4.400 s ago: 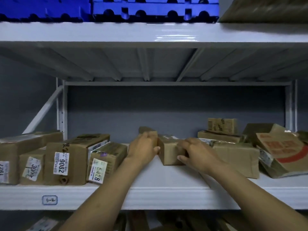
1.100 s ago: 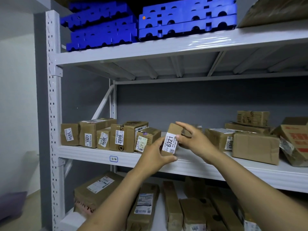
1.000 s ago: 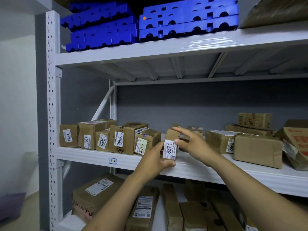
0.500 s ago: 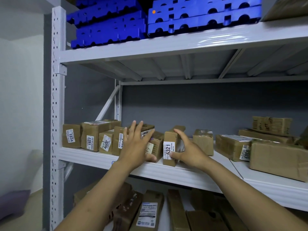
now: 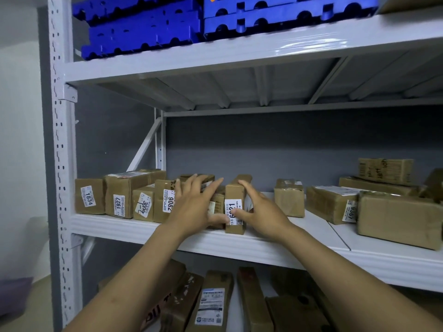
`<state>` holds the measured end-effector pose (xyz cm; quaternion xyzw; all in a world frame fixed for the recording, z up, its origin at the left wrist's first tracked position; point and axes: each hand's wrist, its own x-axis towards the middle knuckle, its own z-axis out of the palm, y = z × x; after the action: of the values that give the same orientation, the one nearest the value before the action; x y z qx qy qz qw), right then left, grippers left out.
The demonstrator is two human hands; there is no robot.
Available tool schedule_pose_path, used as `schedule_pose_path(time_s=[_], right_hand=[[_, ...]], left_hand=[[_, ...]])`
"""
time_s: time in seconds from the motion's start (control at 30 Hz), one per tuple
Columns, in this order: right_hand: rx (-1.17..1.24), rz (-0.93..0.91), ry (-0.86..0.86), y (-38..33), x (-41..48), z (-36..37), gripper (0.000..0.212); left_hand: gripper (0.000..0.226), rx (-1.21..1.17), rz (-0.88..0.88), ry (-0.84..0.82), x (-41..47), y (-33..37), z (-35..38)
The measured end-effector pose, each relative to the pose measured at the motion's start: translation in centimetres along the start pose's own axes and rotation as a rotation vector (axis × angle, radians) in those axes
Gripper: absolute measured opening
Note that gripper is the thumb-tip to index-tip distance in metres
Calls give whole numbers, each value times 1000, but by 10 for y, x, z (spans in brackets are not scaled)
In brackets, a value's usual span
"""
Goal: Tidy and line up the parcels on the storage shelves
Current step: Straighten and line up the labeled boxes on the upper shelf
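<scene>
A parcel [image 5: 234,191] stood upright on the shelf [image 5: 263,248]
It is pinched by the right hand [image 5: 263,212]; neighbouring boxes [image 5: 165,188] are pressed by the flat, spread left hand [image 5: 194,204].

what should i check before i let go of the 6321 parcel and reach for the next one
6321 parcel upright on the shelf: ok
Its label faces front: ok, though the right hand thumb covers part
Tight against its left neighbour: cannot tell, left hand covers the join
Front level with the 9082 parcel: cannot tell
Next parcel rightward joined to the row: not ok, gap between them
</scene>
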<state>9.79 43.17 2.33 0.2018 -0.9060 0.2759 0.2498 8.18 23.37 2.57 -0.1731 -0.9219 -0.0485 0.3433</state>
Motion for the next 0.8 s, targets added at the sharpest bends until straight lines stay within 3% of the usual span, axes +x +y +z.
schedule_pose_path(time_s=[0.13,0.23,0.4,0.6,0.7,0.8], right_hand=[[-38,22,-110,2,-3,-11,85],[-194,25,-178,7,-10,-30,85],[-425,27,-152,38,-16,-68,60],[-749,79,-75,85,-25,-128,28],[-839,76,-10,109,-35,-151,30],[-903,77,7,130,-45,-163,32]], left_hand=[[89,20,47,-23,8,16,-6],[81,15,11,-66,11,22,-12],[90,50,-28,-24,11,39,-21],[64,56,163,176,39,105,-32],[54,-31,154,137,62,146,-11],[50,-93,36,46,84,183,21]])
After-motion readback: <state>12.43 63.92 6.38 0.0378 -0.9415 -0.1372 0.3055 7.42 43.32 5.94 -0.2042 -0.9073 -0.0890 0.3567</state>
